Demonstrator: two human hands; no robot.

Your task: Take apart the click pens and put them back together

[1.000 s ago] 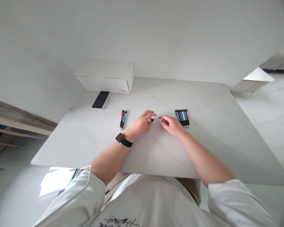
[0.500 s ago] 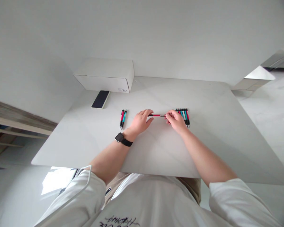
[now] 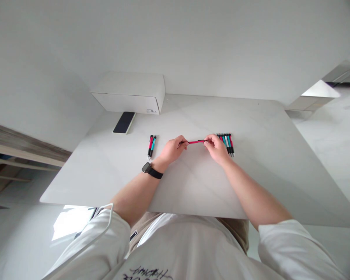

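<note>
A red pen (image 3: 196, 142) is stretched level between my two hands above the white table (image 3: 251, 182). My left hand (image 3: 173, 149), with a black watch on its wrist, pinches the pen's left end. My right hand (image 3: 216, 147) pinches its right end. Just right of my right hand lies a row of several red, teal and white pens (image 3: 228, 143). Two pens, one red and one teal (image 3: 151, 146), lie side by side to the left of my left hand.
A white cardboard box (image 3: 131, 93) stands at the back of the table against the wall. A dark phone (image 3: 124, 122) lies in front of it. A wooden shelf (image 3: 14, 155) is off the table's left side.
My right hand came to the red pen held by my left hand and took its right end. The pen now spans between both hands, lifted slightly.
</note>
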